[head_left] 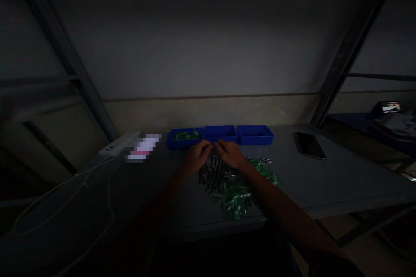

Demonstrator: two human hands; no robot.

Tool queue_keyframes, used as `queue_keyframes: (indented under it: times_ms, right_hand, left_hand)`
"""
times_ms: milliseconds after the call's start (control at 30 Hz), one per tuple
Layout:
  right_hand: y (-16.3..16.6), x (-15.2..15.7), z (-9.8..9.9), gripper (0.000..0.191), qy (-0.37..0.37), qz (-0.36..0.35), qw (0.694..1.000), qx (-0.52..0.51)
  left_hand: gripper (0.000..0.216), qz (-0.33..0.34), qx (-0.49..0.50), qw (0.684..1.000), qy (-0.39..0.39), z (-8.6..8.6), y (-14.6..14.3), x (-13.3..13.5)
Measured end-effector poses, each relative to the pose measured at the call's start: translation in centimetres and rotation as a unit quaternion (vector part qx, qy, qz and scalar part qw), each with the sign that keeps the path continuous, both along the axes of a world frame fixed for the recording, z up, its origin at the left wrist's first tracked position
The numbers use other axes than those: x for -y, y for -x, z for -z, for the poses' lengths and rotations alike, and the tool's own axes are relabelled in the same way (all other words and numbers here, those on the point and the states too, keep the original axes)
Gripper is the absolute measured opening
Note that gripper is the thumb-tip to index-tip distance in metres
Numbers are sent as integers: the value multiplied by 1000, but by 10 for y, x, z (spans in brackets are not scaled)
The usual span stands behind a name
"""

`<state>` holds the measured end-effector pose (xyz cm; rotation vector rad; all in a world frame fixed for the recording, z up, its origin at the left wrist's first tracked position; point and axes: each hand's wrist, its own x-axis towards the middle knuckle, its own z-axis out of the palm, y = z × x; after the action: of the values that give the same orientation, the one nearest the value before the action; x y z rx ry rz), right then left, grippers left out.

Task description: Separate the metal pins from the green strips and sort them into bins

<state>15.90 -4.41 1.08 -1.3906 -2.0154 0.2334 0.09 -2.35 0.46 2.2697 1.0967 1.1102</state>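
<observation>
In dim light, my left hand (196,156) and my right hand (230,154) come together fingertip to fingertip above the table. The fingers of both are bent into a pinch; whatever lies between them is too small and dark to name. Just below my hands is a spread of small metal pins or rods (215,170). Green plastic bags (238,201) with similar slim pieces lie nearer the table's front edge, partly behind my right forearm. Beyond my hands stand a blue bin (169,140) with green bagged items and two more blue bins (221,131).
On the left are a white power strip (112,149) with cables (108,190) and a blurred pink-and-white item (143,149). A phone (310,145) lies on the right of the grey table (302,181). Metal uprights (338,65) and a wall frame the back.
</observation>
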Motion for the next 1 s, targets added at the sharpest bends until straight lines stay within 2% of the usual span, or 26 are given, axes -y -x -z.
queue_keyframes:
  times_ms: [133,333,533,700,867,1000]
  right_hand:
    - [1,2,1,29,-6,-23,999,-24]
    - [1,5,-1,24,-11,-41,999,6]
    - [1,3,0,32,-10,-15,999,51]
    - [1,2,1,37,-3,-5,998,64]
    - [1,3,1,28,1,-25,1000,16]
    - [1,2,4,29,-5,-41,999,-1]
  left_hand:
    - [29,-37,-17,999,1,-2,0,1]
    - [36,-56,-29,998,7,-3,-2,3]
    - [22,-16,12,1000,-2,0,-2,4]
    - [21,19,61,998,10,6,-2,-2]
    - [23,-25,49,998,6,5,-2,-2]
    - [30,-51,21,998,5,2,-3,-1]
